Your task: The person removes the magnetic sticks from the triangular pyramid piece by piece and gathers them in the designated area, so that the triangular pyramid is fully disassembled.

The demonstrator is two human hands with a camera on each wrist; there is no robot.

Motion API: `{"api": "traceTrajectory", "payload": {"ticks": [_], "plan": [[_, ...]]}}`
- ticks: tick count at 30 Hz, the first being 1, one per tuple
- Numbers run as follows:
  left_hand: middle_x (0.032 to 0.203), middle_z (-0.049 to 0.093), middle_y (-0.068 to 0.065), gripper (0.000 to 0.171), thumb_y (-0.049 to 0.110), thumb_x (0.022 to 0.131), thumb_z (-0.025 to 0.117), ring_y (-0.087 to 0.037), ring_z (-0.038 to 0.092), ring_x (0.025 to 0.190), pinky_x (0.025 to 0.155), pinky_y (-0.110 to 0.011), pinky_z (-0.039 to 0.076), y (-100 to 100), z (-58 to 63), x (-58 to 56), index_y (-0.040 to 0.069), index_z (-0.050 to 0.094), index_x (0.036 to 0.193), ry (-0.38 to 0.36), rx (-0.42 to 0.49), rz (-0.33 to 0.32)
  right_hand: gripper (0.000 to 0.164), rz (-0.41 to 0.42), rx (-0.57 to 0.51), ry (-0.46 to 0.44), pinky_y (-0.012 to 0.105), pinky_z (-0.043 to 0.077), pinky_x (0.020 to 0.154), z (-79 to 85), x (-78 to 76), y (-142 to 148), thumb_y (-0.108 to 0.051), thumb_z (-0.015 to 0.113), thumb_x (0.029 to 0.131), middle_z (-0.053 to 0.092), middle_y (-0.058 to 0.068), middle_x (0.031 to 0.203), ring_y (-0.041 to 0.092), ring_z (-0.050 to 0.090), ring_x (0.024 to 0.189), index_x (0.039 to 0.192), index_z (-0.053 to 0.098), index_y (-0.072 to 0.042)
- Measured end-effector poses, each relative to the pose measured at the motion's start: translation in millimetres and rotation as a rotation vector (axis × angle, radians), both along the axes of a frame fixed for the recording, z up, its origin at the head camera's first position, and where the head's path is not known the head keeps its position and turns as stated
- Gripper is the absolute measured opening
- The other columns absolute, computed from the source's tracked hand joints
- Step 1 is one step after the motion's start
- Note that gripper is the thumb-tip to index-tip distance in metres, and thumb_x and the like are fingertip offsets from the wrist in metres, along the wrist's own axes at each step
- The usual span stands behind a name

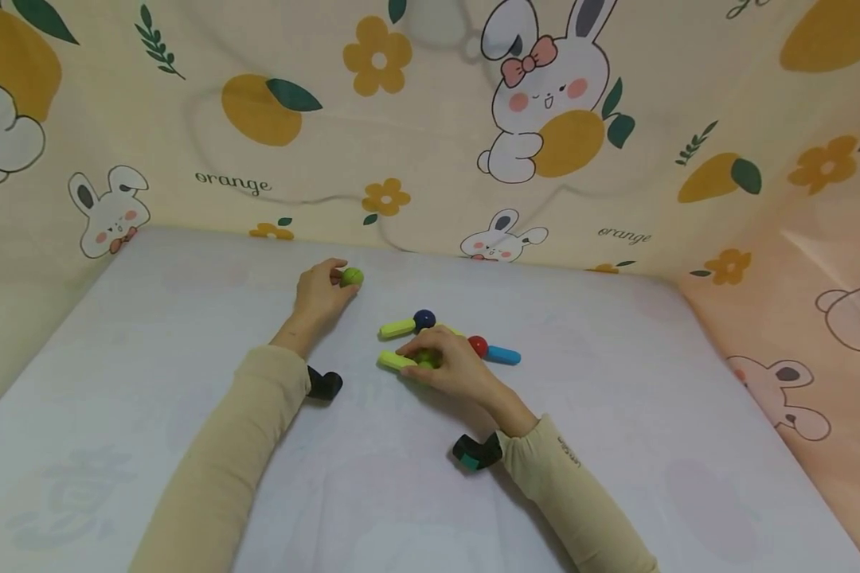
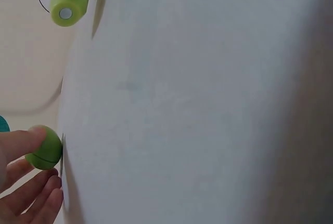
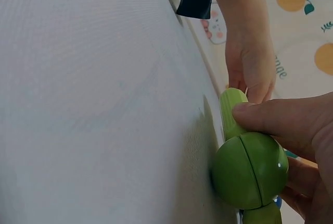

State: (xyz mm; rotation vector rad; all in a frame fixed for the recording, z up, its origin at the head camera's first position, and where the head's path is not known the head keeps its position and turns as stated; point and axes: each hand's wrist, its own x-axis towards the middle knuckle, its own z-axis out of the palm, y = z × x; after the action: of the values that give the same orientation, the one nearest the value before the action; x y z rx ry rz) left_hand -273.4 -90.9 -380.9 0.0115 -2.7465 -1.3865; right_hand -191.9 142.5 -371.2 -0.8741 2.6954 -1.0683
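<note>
Assembly seems the step in hand: the left hand pinches a green ball near the far edge of the tabletop, while the right hand has its grip closed around a green ball-and-rod piece, near a blue rod. The next move likely calls for steady alignment.

We see a white-covered tabletop with faint prints near its lower left and right. Behind, we note a cream cloth wall: rabbits, oranges, ochre flowers, leaf sprigs, "orange" lettering. On the right, we log a peach side cloth, similar motifs. Light's soft, fairly dim.
</note>
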Motion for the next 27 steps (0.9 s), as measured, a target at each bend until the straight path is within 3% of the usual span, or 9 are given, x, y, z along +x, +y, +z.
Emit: {"api": "traceTrajectory", "payload": {"ticks": [6,12,17,27], "plan": [[0.129,0.054,-0.025,0.058,0.012,0.089,0.064,-0.037,0.052,0.121,0.102,-0.046,0.043,-2,0.8,2.2,-0.001,0.04,0.141,-0.017,0.011,-0.014,0.024,0.001,-0.019,0.017,0.028,0.047,0.081,-0.9,0.3,2,-0.016,0.075,0.083,0.068,0.001,0.102,0.017,0.055,0.095,0.107,0.072,-0.011],[0.131,0.051,-0.027,0.059,0.011,0.088,0.063,-0.038,0.052,0.121,0.102,-0.046,0.043,-7,3.5,5.6,-0.002,0.039,0.141,-0.031,0.004,-0.03,0.022,-0.006,-0.061,0.041,0.04,0.047,0.095,-0.1,0.4,5,-0.014,0.074,0.084,0.066,0.009,0.116,0.022,0.057,0.112,0.105,0.073,-0.008],[0.132,0.049,-0.027,0.062,0.01,0.087,0.064,-0.038,0.052,0.12,0.1,-0.047,0.044,-12,7.4,10.1,-0.002,0.037,0.142,-0.063,-0.003,-0.05,0.023,-0.05,-0.096,0.039,0.042,0.049,0.094,1.8,0.1,10,-0.013,0.074,0.084,0.064,0.009,0.119,0.023,0.058,0.112,0.106,0.072,-0.007],[0.128,0.05,-0.03,0.06,0.011,0.088,0.063,-0.04,0.055,0.114,0.098,-0.047,0.045,-19,12.8,31.9,-0.008,0.037,0.138,-0.084,-0.052,-0.109,0.025,-0.079,-0.117,0.035,0.04,0.05,0.095,5.5,1.8,19,-0.015,0.073,0.085,0.063,0.008,0.12,0.025,0.059,0.111,0.109,0.071,-0.007]]}}
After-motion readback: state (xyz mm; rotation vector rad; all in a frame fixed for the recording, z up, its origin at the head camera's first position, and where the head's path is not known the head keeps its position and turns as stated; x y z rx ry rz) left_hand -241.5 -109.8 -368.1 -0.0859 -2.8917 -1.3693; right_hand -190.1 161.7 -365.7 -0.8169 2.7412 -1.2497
